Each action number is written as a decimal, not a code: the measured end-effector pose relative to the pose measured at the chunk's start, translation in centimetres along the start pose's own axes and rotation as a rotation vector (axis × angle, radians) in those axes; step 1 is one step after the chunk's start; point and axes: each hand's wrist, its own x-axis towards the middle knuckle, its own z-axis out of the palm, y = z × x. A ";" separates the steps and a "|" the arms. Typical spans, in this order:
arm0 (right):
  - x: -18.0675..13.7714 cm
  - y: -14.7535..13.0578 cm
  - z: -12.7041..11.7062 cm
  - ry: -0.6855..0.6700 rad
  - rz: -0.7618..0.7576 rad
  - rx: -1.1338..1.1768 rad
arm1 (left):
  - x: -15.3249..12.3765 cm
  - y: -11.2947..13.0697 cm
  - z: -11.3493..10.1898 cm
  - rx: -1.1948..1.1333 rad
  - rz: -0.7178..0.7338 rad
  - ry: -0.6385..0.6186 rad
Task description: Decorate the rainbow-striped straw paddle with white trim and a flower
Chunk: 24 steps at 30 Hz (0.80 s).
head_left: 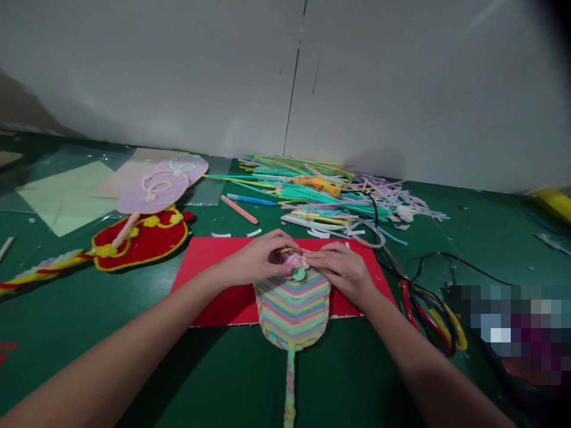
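A pastel striped fan-shaped craft piece (pixel 292 312) with a long handle (pixel 289 386) lies on a red sheet (pixel 214 279) on the green table. My left hand (pixel 257 260) and my right hand (pixel 341 268) meet at its upper end. Both have their fingers curled and pressed on a small pink and purple ornament (pixel 292 260) with a green bead (pixel 298 274) there. The fingertips hide most of the ornament.
A red and yellow fan (pixel 143 238) and a lilac fan (pixel 160 187) lie at the left. A heap of coloured strips (pixel 321 196) and a yellow glue gun (pixel 319 184) sit behind. Scissors with red and yellow handles (pixel 428 315) and black cables lie at the right. A white wall stands close behind.
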 end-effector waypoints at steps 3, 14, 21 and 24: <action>-0.3 0.2 -0.2 -0.066 0.018 -0.040 | 0.0 0.0 0.4 0.005 -0.005 0.013; 1.1 -1.7 0.7 0.028 0.714 0.210 | 0.1 -0.5 0.4 -0.073 -0.077 0.021; 1.0 -1.7 1.3 -0.016 0.754 0.247 | 0.8 -0.9 0.6 -0.071 -0.158 0.050; 0.7 -1.5 1.5 0.006 0.744 0.301 | 0.7 -1.1 0.8 -0.065 -0.141 0.073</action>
